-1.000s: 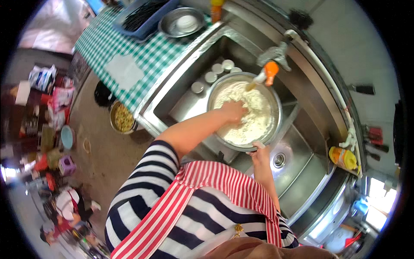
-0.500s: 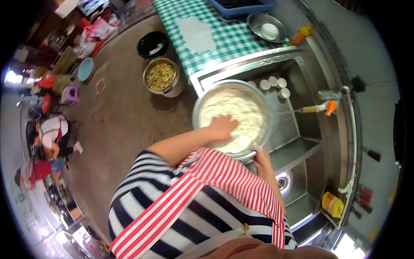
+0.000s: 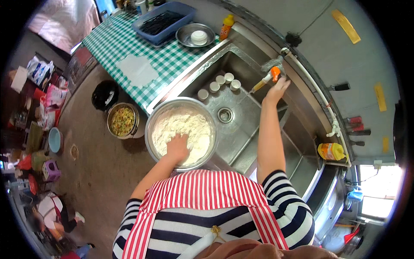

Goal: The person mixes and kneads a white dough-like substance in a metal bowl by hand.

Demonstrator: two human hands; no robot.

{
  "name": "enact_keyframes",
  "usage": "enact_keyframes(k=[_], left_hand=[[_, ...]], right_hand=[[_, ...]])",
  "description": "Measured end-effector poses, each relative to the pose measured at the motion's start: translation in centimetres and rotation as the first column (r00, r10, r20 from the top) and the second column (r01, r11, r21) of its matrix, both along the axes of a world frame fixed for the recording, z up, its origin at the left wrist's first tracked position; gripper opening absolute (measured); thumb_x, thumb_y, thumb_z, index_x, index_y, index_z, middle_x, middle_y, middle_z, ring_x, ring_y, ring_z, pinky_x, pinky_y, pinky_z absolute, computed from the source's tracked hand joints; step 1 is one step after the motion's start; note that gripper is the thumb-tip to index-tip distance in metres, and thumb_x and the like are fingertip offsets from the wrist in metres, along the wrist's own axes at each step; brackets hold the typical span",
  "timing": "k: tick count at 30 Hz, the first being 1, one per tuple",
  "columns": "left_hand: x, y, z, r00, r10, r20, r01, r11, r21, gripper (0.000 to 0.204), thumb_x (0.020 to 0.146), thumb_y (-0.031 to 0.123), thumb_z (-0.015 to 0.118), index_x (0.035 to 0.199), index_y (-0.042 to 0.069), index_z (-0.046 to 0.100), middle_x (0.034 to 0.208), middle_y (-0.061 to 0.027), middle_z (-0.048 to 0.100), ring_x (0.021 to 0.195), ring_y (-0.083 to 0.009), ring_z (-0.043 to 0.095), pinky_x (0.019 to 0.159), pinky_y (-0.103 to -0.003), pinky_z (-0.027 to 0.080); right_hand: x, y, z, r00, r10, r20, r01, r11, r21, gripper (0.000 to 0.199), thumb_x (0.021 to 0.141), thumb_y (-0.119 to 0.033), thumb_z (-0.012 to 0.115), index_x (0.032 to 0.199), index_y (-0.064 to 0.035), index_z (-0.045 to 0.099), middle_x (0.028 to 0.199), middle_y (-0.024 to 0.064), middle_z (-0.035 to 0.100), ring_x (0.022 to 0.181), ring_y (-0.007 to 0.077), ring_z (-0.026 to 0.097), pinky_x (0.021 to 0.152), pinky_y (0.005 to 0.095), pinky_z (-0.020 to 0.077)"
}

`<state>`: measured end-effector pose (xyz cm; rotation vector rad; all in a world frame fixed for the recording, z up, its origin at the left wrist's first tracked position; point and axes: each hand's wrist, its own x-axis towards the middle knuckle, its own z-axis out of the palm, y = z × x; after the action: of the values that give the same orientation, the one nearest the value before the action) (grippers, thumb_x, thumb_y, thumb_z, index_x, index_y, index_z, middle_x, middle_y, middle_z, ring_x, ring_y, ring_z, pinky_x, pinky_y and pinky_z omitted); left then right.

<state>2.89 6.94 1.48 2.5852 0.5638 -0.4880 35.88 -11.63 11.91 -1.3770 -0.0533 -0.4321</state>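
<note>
The right hand (image 3: 276,88) has left the bowl (image 3: 181,131) rim, fingers now clasping the tap (image 3: 272,71) at upper right; the left hand (image 3: 177,146) presses, fingers together, into the flour (image 3: 183,129) mid-frame.

Round steel bowl (image 3: 151,129) of white flour dough (image 3: 183,129) sitting at sink's left edge; orange-handled tap (image 3: 271,74) is hanging over the sink basin, angled down-left.

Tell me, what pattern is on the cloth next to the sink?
The cloth has green and white checks, seen in the head view.

Open sink basin (image 3: 254,129) between flour bowl (image 3: 181,131) and tap (image 3: 272,73); small cups (image 3: 217,84) at its far end.
</note>
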Motion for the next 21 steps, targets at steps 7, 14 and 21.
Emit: enact_keyframes(k=[7,14,21], left_hand=[[-1.2,0.4,-1.4,1.0,0.009,0.03,-0.008,1.0,-0.024,0.051,0.07,0.029,0.064,0.117,0.012,0.049,0.116,-0.0182,0.049,0.105,-0.036,0.051,0.082,-0.048,0.044],[-1.2,1.7,1.5,0.995,0.105,0.004,-0.102,0.977,-0.188,0.051,0.07,0.029,0.065,0.118,0.017,0.051,0.119,-0.0161,0.046,0.107,-0.0356,0.049,0.086,-0.05,0.042],[1.4,5.8,-1.5,0.865,0.395,0.31,-0.365,0.919,-0.151,0.053,0.072,0.027,0.064,0.121,0.013,0.048,0.116,-0.0195,0.048,0.104,-0.0381,0.049,0.084,-0.047,0.042]], right_hand=[[-2.6,3.3,0.1,0.995,-0.034,0.095,0.076,0.87,-0.486,0.066,0.085,-0.022,0.054,0.129,0.0149,0.02,0.13,0.033,0.028,0.122,0.0407,0.03,0.105,0.0425,0.019],[-22.0,2.2,-14.6,0.829,0.318,-0.46,-0.558,0.511,-0.654,0.077,0.075,-0.016,0.064,0.133,0.0096,0.021,0.135,0.0287,0.031,0.127,0.0355,0.031,0.105,0.0366,0.0236],[-19.6,3.8,-12.5,0.839,0.437,-0.324,-0.512,0.429,-0.745,0.053,0.077,-0.006,0.056,0.127,0.0024,0.04,0.123,0.0234,0.049,0.114,0.0348,0.047,0.096,0.0362,0.0357]])
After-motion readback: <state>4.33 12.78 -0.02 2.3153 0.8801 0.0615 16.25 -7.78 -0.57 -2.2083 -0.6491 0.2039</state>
